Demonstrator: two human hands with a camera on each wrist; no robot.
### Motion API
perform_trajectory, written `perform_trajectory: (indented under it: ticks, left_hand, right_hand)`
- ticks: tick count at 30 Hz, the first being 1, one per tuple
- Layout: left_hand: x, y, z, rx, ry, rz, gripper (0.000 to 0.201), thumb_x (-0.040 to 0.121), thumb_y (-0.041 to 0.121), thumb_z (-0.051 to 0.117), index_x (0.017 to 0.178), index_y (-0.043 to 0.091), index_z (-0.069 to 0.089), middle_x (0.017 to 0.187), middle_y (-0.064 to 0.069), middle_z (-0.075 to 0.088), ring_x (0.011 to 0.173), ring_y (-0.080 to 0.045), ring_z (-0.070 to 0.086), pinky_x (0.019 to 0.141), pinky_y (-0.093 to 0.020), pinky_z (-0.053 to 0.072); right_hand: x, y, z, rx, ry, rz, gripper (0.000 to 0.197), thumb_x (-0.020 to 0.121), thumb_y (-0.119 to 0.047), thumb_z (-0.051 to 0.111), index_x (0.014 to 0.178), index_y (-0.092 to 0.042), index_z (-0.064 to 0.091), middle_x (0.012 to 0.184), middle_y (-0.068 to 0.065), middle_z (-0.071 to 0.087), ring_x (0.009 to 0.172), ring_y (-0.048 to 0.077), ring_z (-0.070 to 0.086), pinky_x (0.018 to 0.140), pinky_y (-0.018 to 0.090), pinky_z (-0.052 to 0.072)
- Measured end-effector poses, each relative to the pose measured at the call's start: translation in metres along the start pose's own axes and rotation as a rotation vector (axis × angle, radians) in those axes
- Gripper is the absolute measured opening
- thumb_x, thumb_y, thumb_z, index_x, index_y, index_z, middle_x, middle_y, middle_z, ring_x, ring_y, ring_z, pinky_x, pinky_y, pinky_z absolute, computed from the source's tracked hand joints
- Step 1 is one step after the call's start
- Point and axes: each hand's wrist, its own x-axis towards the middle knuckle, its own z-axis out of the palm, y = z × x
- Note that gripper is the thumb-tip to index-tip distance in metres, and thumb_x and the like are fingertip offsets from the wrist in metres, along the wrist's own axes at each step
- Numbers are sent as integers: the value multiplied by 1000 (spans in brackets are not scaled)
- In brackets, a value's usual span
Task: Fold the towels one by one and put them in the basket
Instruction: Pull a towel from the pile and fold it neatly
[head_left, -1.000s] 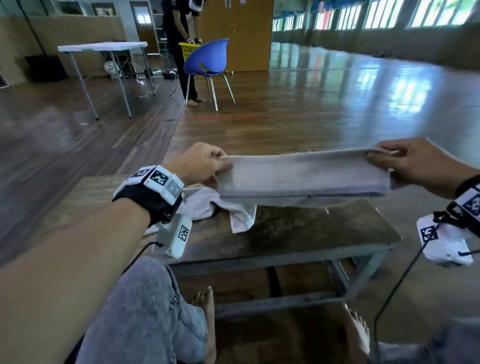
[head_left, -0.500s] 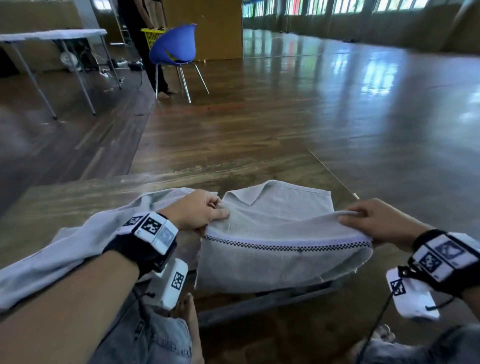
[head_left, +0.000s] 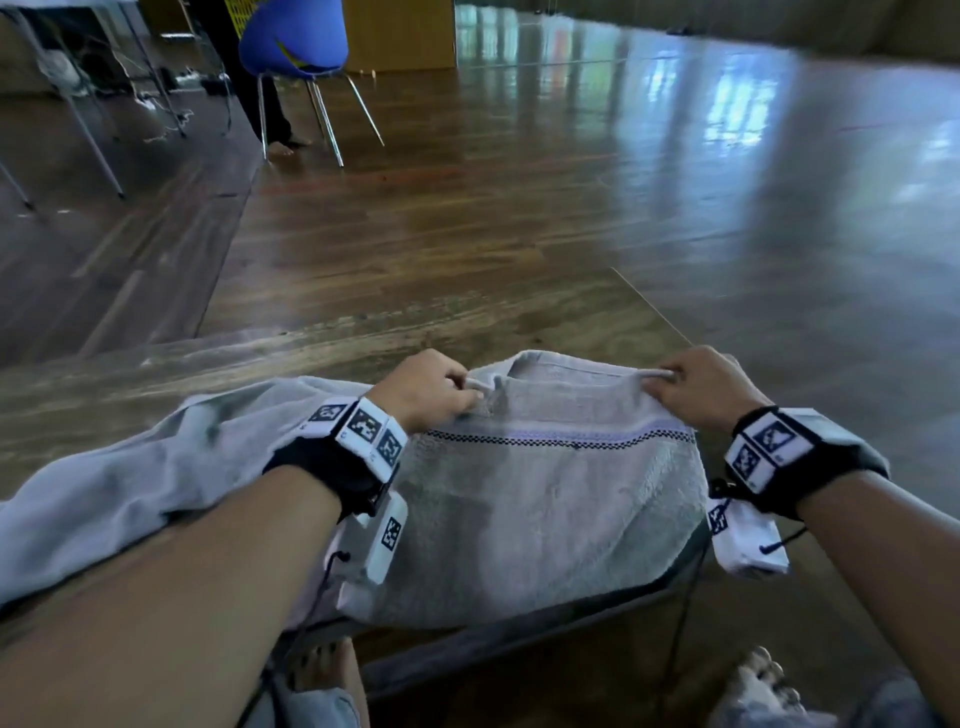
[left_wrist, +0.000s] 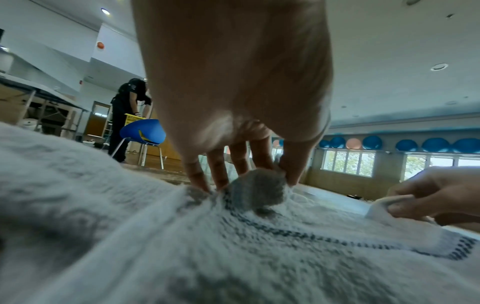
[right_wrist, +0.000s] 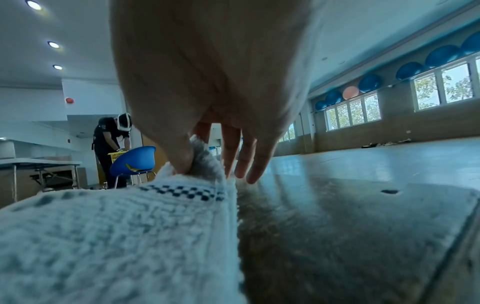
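Observation:
A grey towel (head_left: 545, 499) with a dark checked stripe lies folded on the low wooden table (head_left: 322, 348), its near part hanging over the front edge. My left hand (head_left: 431, 389) pinches the towel's far left corner (left_wrist: 255, 186) between thumb and fingers. My right hand (head_left: 701, 384) pinches the far right corner (right_wrist: 202, 160), thumb on top. Both hands press the corners down near the table top. A second, paler towel (head_left: 135, 467) lies crumpled under my left forearm. A yellow basket (right_wrist: 116, 157) shows far off behind the chair.
A blue chair (head_left: 296, 41) stands far back on the wooden floor, a person (right_wrist: 109, 148) bent over the basket behind it. A white folding table (right_wrist: 39, 162) is at the far left. My bare feet (head_left: 322, 670) are under the table's front edge.
The towel was held up stretched between both hands, then brought down onto the table. My hands have moved forward and closer together, laying the held edge over the far part.

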Motion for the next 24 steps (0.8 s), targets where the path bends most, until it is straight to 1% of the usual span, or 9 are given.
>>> perform_trajectory:
  ticks: [2,4,8,10,12,14,16,20,24]
  left_hand:
    - [5,2,2,15,-32,9,27,87,30,68,69,13,61,60,5,51,57,-11,46,54,-26,33]
    - [6,3,6,-6,-29,10,20,85,34,72,88,16,65,73,8,59,69,-12,55,61,-26,40]
    - [8,2,10,-33,4,-24,44,81,41,76,111,18,52,90,7,60,84,-16,61,66,-28,43]
    - [11,1,11,17,8,-24,33,82,36,75,101,16,56,87,-1,61,80,-19,59,62,-28,39]
    - [14,0,13,30,15,20,20,83,26,69,78,10,59,79,-9,56,71,-23,51,61,-30,38]
    - [15,3,18,8,26,71,22,84,26,65,69,10,65,91,-7,57,80,-26,54,74,-37,45]
    - [16,6,22,35,35,103,19,87,38,64,75,26,72,113,3,57,104,-20,53,94,-40,41]
    - [23,4,34,181,30,45,32,92,47,53,98,22,71,129,5,52,123,-22,42,102,-47,31]
    - [24,3,37,161,55,27,30,86,48,54,107,30,65,127,-1,49,123,-26,40,98,-48,31]
  right_hand:
    - [3,-2,4,10,-30,13,35,91,-30,68,57,-21,63,61,-2,62,64,14,57,62,27,39]
    - [7,-4,6,15,-22,19,37,90,-29,69,54,-23,62,61,-3,62,62,9,54,63,26,37]
    - [11,-10,11,53,-53,30,46,90,-35,69,47,-22,61,53,-5,60,56,9,55,50,22,35]
    - [13,-11,12,73,-50,30,47,89,-35,70,46,-21,59,46,-9,57,47,7,54,44,21,33]
    - [16,-14,12,103,-52,13,43,87,-35,73,48,-21,60,40,-10,54,39,2,51,40,20,33]
    - [18,-17,11,128,-71,-27,38,85,-35,77,48,-30,65,40,-12,53,43,3,50,45,23,34]
    - [18,-21,9,146,-92,-65,37,84,-35,78,50,-43,67,41,-15,54,45,1,47,49,25,34]
    - [19,-26,9,131,-84,-92,40,86,-31,76,52,-15,62,45,-7,50,48,10,46,50,28,33]
    - [15,-33,6,95,-68,-132,39,87,-29,73,55,-12,59,55,0,54,54,13,48,51,29,35]
